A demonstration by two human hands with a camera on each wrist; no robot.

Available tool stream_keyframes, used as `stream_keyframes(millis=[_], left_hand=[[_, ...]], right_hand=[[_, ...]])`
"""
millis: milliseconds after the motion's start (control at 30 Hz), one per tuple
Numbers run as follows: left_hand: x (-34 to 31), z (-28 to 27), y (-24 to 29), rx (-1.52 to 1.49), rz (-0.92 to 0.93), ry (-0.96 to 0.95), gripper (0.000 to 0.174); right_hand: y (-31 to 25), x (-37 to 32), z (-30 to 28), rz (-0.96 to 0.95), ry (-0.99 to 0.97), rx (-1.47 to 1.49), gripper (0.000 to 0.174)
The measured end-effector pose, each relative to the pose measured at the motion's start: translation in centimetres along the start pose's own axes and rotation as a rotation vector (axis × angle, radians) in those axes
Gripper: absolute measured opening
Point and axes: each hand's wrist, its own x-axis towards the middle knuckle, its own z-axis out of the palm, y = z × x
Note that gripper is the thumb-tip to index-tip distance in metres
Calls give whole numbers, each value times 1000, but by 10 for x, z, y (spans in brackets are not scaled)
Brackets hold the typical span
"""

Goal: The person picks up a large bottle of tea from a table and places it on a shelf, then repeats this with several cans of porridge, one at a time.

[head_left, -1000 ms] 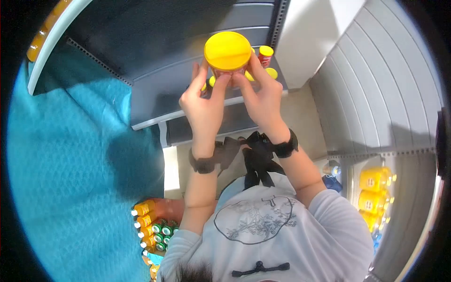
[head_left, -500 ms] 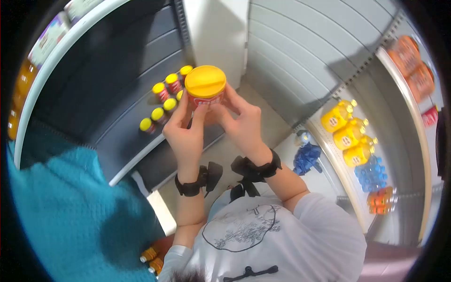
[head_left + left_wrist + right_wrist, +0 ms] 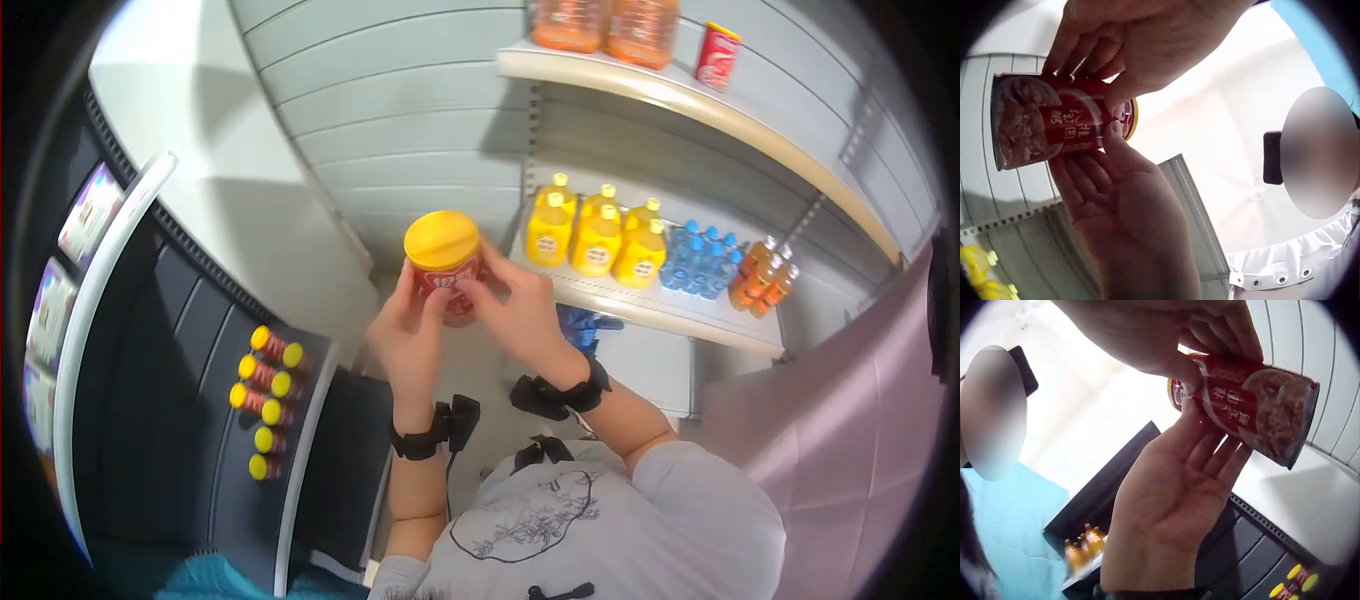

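Observation:
Both hands hold a red congee can [image 3: 447,279] with a yellow plastic lid, raised in front of the body and roughly upright. My left hand [image 3: 408,342] grips its left side, and my right hand [image 3: 522,318] grips the right side. Both thumbs press on the front near each other, while the other fingers reach along the sides. In the left wrist view, the can [image 3: 1079,119] shows Chinese lettering and a picture of porridge on its label. The right wrist view gives the same label on the can [image 3: 1229,400] from the other side.
Several small yellow-lidded cans [image 3: 262,375] stand on the dark shelf at left. A pale shelf [image 3: 650,308] at right bears yellow bottles [image 3: 597,240], blue bottles [image 3: 700,260] and orange drinks [image 3: 765,277]. Above, another shelf [image 3: 640,78] holds large orange bottles and a red can [image 3: 717,57].
The view has turned right, from the dark shelf toward the shelf of yellow bottles. Both hands keep hold of the congee can, which now appears lower in view.

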Motion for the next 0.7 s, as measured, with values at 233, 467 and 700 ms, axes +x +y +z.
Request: stream_keyframes(millis=[233,467,700], left_hand=[[18,129,29,-131,117,-152,40],[15,248,79,-206,119,-298,40],[9,342,122,-377,117,-445,40]], right_hand=[[-15,33,-130,-49,148,-104,41],[-20,52,-259,-68,282,-87,46],[-29,68,-361,-212,361,-212,33]])
